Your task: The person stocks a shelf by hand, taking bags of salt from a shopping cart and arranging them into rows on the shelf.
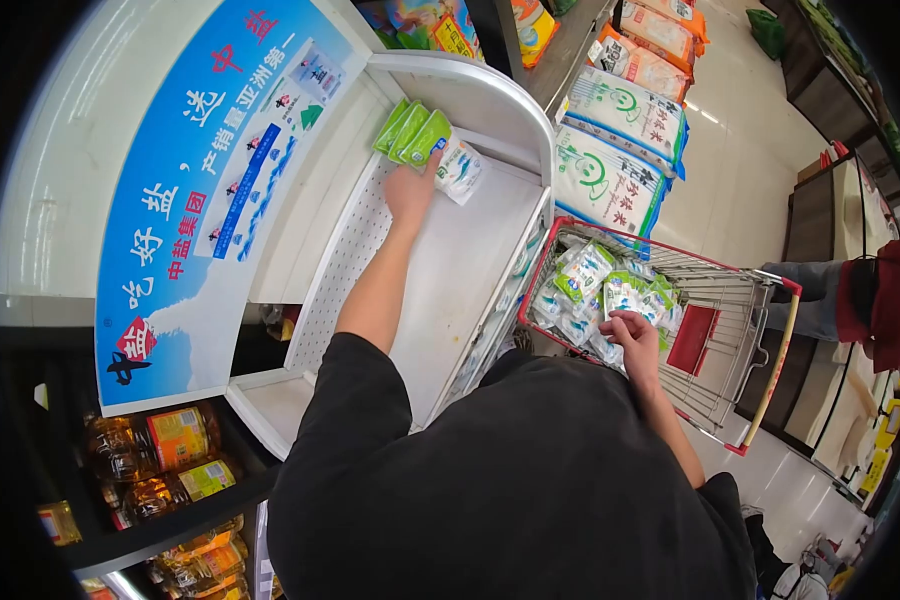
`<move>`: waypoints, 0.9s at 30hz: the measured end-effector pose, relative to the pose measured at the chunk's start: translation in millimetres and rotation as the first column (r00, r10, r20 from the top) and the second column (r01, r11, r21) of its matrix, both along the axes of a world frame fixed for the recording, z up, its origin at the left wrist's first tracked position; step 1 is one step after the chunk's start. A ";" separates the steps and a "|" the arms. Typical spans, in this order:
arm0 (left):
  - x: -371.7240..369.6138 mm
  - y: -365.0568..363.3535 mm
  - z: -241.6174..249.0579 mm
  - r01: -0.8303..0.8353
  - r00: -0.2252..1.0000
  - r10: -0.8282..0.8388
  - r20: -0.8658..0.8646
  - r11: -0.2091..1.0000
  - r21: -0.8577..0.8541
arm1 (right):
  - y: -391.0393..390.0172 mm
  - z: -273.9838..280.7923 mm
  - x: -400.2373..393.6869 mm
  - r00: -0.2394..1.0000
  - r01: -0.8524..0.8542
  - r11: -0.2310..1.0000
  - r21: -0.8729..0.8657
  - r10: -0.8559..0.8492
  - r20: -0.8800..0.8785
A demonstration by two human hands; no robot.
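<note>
My left hand (412, 190) is at the far end of the white display shelf (450, 270), its fingers closed on the nearest of several green-and-white salt packets (432, 140) that stand in a row there. The lower part of the packets lies on the shelf. Over the shopping cart (670, 262) is my right hand (630, 340), its fingers curled above a pile of similar green-and-white packets (585, 272). Whether those fingers touch a packet is not clear.
Large rice bags (610, 180) lie in a row beyond the cart. A blue sign (185, 225) rises behind the shelf. Oil bottles (180, 437) stand at the lower left. Another person (820, 300) is beyond the cart handle.
</note>
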State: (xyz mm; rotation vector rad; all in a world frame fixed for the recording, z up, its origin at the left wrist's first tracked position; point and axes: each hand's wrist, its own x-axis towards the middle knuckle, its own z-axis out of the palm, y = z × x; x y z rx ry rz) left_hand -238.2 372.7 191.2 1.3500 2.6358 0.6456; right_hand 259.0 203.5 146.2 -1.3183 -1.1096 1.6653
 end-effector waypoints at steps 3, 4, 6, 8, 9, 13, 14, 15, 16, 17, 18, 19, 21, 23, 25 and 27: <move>-4.8 3.0 -6.5 0.058 0.998 -0.059 0.006 0.998 0.035 | 2.3 0.8 -2.2 1.000 -0.021 1.000 0.000 0.021 0.017; -2.4 2.3 -3.6 0.071 0.997 -0.070 -0.016 0.997 0.039 | 3.2 1.9 -3.1 0.999 -0.032 0.999 0.002 0.032 0.026; 4.9 -2.0 19.3 0.074 0.995 -0.072 0.073 0.997 -0.012 | 5.2 1.2 -5.0 0.999 -0.031 1.000 -0.003 0.031 0.021; 14.4 -13.9 31.5 0.079 0.984 -0.068 0.163 0.995 -0.067 | 3.8 0.2 -4.3 0.999 -0.031 0.999 -0.013 0.032 0.015; 19.2 -18.8 32.3 0.076 0.987 -0.056 0.153 0.989 -0.124 | 3.2 -0.5 -3.8 0.999 -0.030 0.999 -0.013 0.031 0.015; 49.5 -37.7 -1.7 0.269 0.963 -0.270 0.026 0.937 -0.222 | 1.3 1.6 -2.3 1.000 0.003 1.000 -0.027 -0.002 0.017; 53.4 -39.4 -12.5 0.278 0.960 -0.279 0.029 0.933 -0.227 | 0.0 -1.0 -1.1 1.000 0.013 0.999 -0.032 -0.012 0.019; 58.8 -42.0 -20.2 0.467 0.857 -0.471 -0.211 0.881 -0.068 | -1.3 -3.5 0.1 1.000 0.008 0.999 -0.045 -0.007 0.020; 62.5 -40.4 -27.7 0.658 0.681 -0.568 -0.461 0.752 0.045 | -0.1 -5.7 1.7 1.000 0.003 0.998 -0.057 -0.002 0.023; 61.2 -33.5 -34.5 0.661 0.683 -0.577 -0.449 0.749 0.043 | 1.3 -8.7 3.1 0.999 0.009 0.998 -0.068 -0.007 0.033; 55.6 -27.0 -39.6 0.696 0.570 -0.610 -0.551 0.714 -0.070 | -0.4 -9.4 2.9 0.999 -0.007 0.997 -0.076 0.011 0.046; 51.6 -24.2 -43.4 0.715 0.437 -0.640 -0.631 0.673 -0.187 | -5.0 -10.3 5.8 0.998 -0.020 0.996 -0.086 0.026 0.060; 39.6 -13.7 -41.2 0.686 0.410 -0.638 -0.652 0.687 -0.241 | -6.5 -20.5 14.7 0.997 -0.018 0.994 -0.109 0.026 0.075; 27.3 -12.7 -34.3 0.651 0.371 -0.641 -0.673 0.696 -0.304 | -10.4 -26.4 20.0 0.998 -0.003 0.990 -0.144 0.011 0.057; 28.8 -7.0 -34.3 0.631 0.363 -0.635 -0.682 0.706 -0.322 | -9.3 -43.6 27.8 0.996 -0.002 0.986 -0.165 0.017 0.090; 30.9 -3.5 -40.7 0.631 0.389 -0.670 -0.632 0.694 -0.347 | -10.1 -67.8 46.0 0.985 -0.020 0.986 -0.168 0.048 0.168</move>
